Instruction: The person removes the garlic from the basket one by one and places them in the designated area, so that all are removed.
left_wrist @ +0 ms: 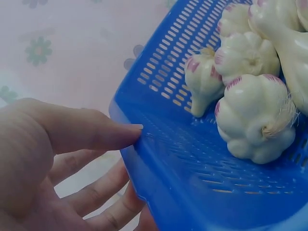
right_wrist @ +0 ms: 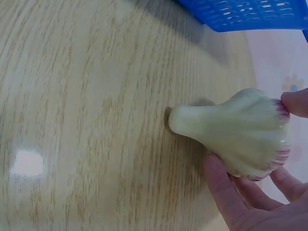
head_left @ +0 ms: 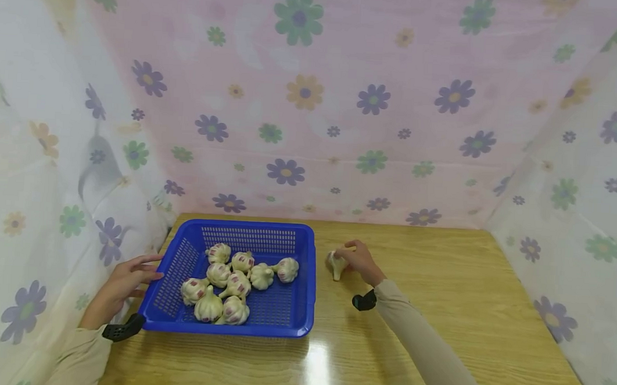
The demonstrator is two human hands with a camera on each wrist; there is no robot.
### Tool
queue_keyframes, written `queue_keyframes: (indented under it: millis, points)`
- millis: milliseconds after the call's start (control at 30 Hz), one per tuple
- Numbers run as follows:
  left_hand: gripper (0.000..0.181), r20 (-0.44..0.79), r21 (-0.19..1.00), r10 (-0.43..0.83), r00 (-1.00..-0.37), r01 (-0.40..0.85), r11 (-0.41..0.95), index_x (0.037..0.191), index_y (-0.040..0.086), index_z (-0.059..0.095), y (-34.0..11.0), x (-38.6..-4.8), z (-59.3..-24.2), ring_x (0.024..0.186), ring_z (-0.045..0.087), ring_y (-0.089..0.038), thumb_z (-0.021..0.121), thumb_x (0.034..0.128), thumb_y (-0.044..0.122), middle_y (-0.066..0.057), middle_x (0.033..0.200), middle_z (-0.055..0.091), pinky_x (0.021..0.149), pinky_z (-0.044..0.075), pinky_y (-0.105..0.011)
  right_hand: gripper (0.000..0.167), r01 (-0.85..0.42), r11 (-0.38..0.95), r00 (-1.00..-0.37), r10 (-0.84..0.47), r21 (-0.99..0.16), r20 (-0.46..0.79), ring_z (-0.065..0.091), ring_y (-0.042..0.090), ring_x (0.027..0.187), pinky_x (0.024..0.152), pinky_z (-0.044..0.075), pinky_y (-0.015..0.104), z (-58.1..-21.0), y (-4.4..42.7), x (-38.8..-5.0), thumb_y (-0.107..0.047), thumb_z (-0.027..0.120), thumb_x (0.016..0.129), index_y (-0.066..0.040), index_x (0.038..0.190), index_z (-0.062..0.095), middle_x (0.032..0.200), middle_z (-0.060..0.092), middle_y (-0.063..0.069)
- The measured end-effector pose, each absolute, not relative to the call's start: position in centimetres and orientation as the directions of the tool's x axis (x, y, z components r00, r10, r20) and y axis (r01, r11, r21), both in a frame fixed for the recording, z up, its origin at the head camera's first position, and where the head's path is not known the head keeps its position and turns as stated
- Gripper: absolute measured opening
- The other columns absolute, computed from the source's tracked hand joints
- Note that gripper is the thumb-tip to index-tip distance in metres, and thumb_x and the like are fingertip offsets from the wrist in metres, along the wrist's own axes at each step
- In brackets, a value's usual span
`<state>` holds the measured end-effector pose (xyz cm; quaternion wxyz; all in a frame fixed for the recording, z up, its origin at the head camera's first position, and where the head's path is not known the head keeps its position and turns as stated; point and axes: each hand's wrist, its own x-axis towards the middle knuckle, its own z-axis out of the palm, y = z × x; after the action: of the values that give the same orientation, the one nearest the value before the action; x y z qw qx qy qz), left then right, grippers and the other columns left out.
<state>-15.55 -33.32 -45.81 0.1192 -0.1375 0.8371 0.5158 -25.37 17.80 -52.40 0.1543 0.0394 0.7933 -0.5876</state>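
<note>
My left hand holds the left rim of a blue plastic basket. In the left wrist view, its thumb lies on the rim while the other fingers sit against the outer wall. Several garlic bulbs, whitish with purple streaks, lie inside the basket. Right of the basket, my right hand pinches a single garlic bulb between thumb and fingers. Its stem points toward the near side, close to or touching the tabletop; contact is hard to tell.
The basket stands on the left part of a wood-grain table. A flower-patterned cloth hangs behind the table and along both sides. Dark wrist cameras are worn at both cuffs, the left one beside the basket's near-left corner.
</note>
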Motion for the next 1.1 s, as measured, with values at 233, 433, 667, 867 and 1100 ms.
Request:
queue_keyframes:
  millis: [233,433,667,867,1100]
  points:
    - [0.066,-0.338,0.845,-0.123,-0.933,-0.359,0.397,0.141,0.001,0.04,-33.2,-15.5,-46.0,0.081,0.06,-0.012,0.069,0.0857,0.021,-0.009,0.111,0.061,0.068,0.051,-0.037,0.045,0.243,0.327,-0.956,-0.08,-0.913,-0.283,0.06,0.031,0.081,0.078,0.05,0.047,-52.6,17.7,-25.3,-0.025,0.065,0.089,0.003,0.119,0.047,0.112,0.053,0.021]
    - [0.069,-0.352,0.847,-0.126,-0.927,-0.373,0.38,0.143,0.004,0.039,-33.4,-15.5,-46.4,0.083,0.059,-0.011,0.07,0.0854,0.025,-0.015,0.121,0.056,0.07,0.051,-0.037,0.041,0.232,0.317,-0.96,-0.077,-0.919,-0.269,0.06,0.031,0.082,0.077,0.051,0.047,-52.8,17.7,-25.2,-0.024,0.067,0.088,0.003,0.115,0.053,0.11,0.056,0.02]
    - [0.069,-0.354,0.843,-0.137,-0.925,-0.379,0.381,0.143,0.006,0.04,-33.6,-15.6,-46.7,0.085,0.059,-0.011,0.07,0.0855,0.028,-0.011,0.118,0.057,0.071,0.05,-0.035,0.045,0.199,0.342,-0.957,-0.134,-0.918,-0.257,0.058,0.039,0.093,0.082,0.049,0.05,-52.4,18.3,-25.0,-0.025,0.065,0.09,0.003,0.123,0.051,0.122,0.053,0.023]
    - [0.07,-0.358,0.845,-0.141,-0.923,-0.384,0.372,0.143,0.006,0.04,-33.6,-15.4,-46.8,0.086,0.059,-0.012,0.071,0.0849,0.03,-0.014,0.121,0.056,0.072,0.05,-0.035,0.052,0.168,0.411,-0.952,-0.167,-0.896,-0.255,0.053,0.036,0.112,0.087,0.046,0.052,-51.7,19.0,-25.2,-0.029,0.067,0.088,0.002,0.127,0.051,0.125,0.053,0.023]
    - [0.07,-0.351,0.856,-0.132,-0.927,-0.375,0.357,0.143,0.005,0.039,-33.6,-15.5,-46.7,0.085,0.06,-0.011,0.07,0.0855,0.03,-0.013,0.121,0.057,0.072,0.051,-0.035,0.05,0.118,0.452,-0.955,-0.194,-0.884,-0.226,0.048,0.039,0.115,0.091,0.042,0.056,-49.6,19.3,-25.1,-0.026,0.063,0.091,0.002,0.13,0.049,0.129,0.047,0.027]
